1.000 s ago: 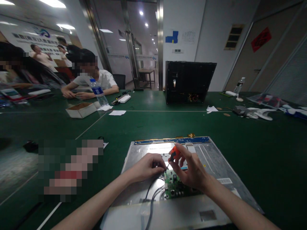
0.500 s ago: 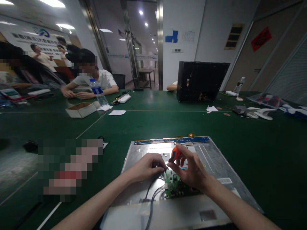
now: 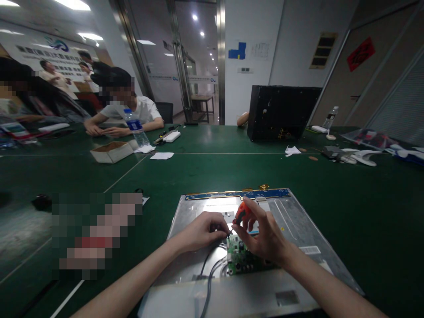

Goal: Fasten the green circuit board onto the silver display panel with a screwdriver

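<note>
My right hand grips a screwdriver with a red and black handle, its shaft slanting down to the upper left corner of a green circuit board. At that same corner the thumb and fingers of my left hand are pinched together by the screwdriver tip. Whatever they hold is too small to make out. Beneath both hands lies a flat metal display panel, a blue circuit strip along its far edge. Dark cables run from beside the board toward me.
Across the green table stands a black box-shaped casing, with part of a person's arm behind it. A water bottle, an open carton and a seated person are at the left. White brackets lie at the right.
The screwdriver handle has turned slightly in my right hand, while my left hand stays put. Across the table, the black casing has shifted a little to the right.
</note>
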Demonstrator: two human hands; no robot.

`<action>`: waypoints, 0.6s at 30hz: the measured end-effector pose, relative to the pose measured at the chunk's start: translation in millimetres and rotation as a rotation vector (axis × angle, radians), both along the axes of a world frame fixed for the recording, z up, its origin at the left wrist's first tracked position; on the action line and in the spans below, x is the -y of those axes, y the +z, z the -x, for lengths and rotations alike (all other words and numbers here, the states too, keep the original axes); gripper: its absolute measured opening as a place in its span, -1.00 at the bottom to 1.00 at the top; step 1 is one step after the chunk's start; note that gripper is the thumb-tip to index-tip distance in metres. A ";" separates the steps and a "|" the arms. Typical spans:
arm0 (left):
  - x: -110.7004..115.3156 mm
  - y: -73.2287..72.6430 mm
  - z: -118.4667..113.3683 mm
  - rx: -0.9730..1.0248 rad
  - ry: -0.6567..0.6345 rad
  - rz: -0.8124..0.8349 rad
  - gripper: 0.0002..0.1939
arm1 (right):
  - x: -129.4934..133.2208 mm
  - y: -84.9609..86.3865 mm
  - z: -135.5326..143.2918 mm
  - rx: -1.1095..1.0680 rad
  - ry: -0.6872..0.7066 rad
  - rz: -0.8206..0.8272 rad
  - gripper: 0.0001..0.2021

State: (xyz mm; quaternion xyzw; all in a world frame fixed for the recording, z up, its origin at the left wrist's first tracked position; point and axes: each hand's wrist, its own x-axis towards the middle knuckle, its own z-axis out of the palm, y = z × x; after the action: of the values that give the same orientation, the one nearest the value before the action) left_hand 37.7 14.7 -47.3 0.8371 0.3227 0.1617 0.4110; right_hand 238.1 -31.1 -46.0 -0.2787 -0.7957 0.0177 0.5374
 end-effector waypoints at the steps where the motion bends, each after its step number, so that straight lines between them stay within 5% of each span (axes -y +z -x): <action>1: -0.3 -0.4 0.1 0.000 0.003 -0.002 -0.95 | -0.4 -0.1 -0.1 -0.005 0.001 -0.004 -0.32; 18: 0.4 -0.7 0.8 -0.004 0.007 0.000 -0.92 | 2.6 3.4 0.5 0.016 0.000 0.026 -0.28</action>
State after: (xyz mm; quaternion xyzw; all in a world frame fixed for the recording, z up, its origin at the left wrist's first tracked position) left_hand 36.9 14.3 -48.0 0.8363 0.3263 0.1616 0.4099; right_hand 237.5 -33.7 -42.6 -0.2855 -0.7997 0.0257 0.5275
